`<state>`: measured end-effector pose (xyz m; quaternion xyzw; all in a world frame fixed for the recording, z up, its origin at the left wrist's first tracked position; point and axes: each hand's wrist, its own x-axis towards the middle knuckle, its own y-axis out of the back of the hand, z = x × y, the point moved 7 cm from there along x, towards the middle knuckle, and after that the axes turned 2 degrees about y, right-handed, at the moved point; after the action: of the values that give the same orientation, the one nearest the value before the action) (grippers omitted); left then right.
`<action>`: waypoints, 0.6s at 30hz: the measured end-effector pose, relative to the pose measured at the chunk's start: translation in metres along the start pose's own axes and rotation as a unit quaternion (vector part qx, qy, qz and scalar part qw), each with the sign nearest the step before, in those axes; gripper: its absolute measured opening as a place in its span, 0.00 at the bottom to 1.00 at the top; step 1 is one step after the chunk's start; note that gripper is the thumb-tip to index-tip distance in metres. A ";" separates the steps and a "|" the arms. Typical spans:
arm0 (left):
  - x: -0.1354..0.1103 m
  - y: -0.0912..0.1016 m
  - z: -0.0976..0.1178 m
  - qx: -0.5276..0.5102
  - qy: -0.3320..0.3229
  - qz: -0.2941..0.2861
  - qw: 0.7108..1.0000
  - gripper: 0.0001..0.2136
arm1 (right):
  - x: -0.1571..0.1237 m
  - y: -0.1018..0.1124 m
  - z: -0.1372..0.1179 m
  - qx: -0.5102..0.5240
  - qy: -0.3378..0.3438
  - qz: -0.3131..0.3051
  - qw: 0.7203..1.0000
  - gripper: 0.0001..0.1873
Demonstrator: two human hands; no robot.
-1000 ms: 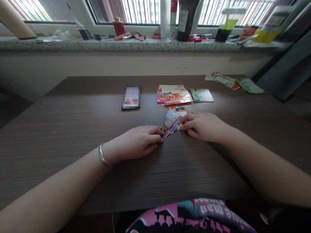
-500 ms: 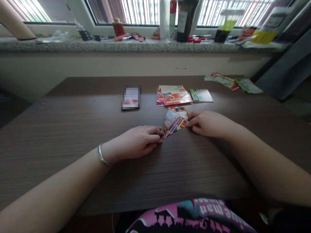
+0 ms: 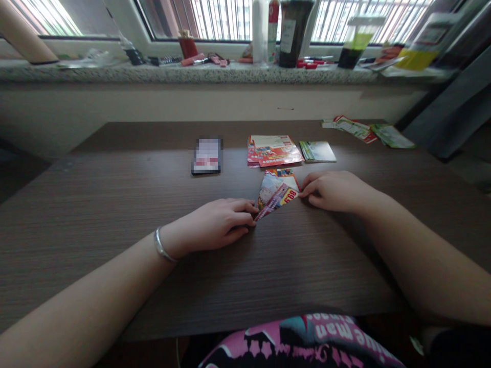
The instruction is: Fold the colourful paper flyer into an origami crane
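At the middle of the dark wood-grain table (image 3: 115, 204), seen from the head camera, a folded flyer (image 3: 276, 193) lies as a narrow wedge with a lifted flap showing red price digits on yellow. The left hand (image 3: 215, 222) sits at the flyer's 8 o'clock, fingers curled, thumb and forefinger closed on the wedge's near tip. A silver bracelet (image 3: 161, 245) circles that wrist. The right hand (image 3: 333, 191) lies at the flyer's 3 o'clock, knuckles up, its fingertips pinched on the flap's right corner. The two hands are apart, with the flyer stretched between them.

At 12 o'clock from the flyer, just beyond it, a stack of red leaflets (image 3: 273, 150) lies flat. A green leaflet (image 3: 317, 151) sits just beside that stack, at 1 o'clock from the flyer. A phone (image 3: 207, 155) lies face up at 10 o'clock, well apart from both hands. Farther off at 2 o'clock, near the table's far right corner, more loose leaflets (image 3: 351, 125) are scattered. None of these touches the hands or lies between them.

Beyond the table at 12 o'clock runs a speckled stone windowsill (image 3: 192, 73) holding a dark bottle (image 3: 292, 30), a white bottle (image 3: 260, 30), a cup of green drink (image 3: 355, 43) and small red items too blurred to name. A pink printed shirt (image 3: 299, 342) fills the bottom edge at 6 o'clock.
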<state>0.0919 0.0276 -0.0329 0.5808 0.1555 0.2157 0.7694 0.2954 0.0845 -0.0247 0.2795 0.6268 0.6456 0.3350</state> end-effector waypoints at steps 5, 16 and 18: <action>-0.001 0.000 -0.001 -0.005 0.003 -0.001 1.000 0.12 | 0.001 -0.002 0.005 -0.004 -0.013 -0.004 1.000 0.13; -0.001 0.001 -0.003 -0.045 -0.007 0.020 0.999 0.11 | 0.005 -0.003 0.021 0.064 -0.090 0.172 0.979 0.13; -0.001 0.002 -0.003 -0.057 -0.018 0.040 0.997 0.11 | 0.008 -0.003 0.014 0.095 -0.058 0.211 0.971 0.13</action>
<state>0.0892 0.0303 -0.0319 0.5455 0.1055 0.2441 0.7948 0.3013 0.0990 -0.0269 0.4731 0.5916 0.6218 0.1988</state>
